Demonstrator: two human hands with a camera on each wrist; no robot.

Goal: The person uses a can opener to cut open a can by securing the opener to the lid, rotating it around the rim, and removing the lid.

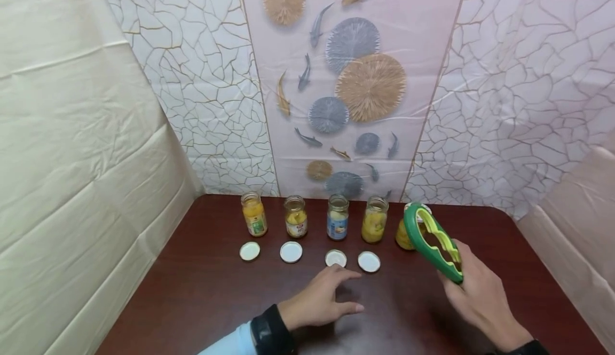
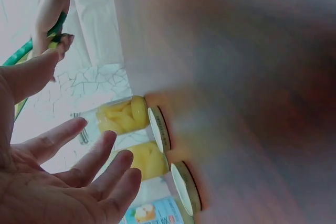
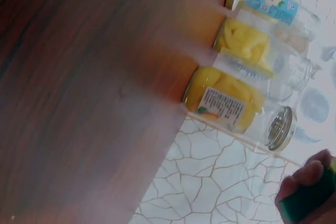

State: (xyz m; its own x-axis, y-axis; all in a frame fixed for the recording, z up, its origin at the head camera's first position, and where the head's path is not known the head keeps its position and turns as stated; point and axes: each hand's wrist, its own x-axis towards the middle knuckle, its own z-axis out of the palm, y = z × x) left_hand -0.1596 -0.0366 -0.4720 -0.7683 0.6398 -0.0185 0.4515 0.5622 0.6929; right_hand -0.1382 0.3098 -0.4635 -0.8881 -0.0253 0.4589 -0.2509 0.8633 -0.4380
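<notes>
My right hand (image 1: 480, 293) grips a green multi-size jar opener (image 1: 429, 252) with a lighter green toothed inner edge, raised above the table. Behind it, partly hidden, stands a jar of yellow fruit (image 1: 403, 238); a metal lid (image 3: 283, 128) sits on this jar in the right wrist view. My left hand (image 1: 319, 297) is held over the table with thumb and fingers spread, holding nothing. Just beyond its fingers lie two white-sided lids, one lid (image 1: 336, 257) partly behind the hand and another lid (image 1: 369, 262) to the right.
Lidless jars line the back of the dark table (image 1: 206, 291): an orange-filled jar (image 1: 254, 217), a yellow-fruit jar (image 1: 296, 219), a blue-labelled jar (image 1: 338, 220) and another yellow-fruit jar (image 1: 374, 221). Two more lids lie at left, a small lid (image 1: 250, 251) and a larger lid (image 1: 291, 252).
</notes>
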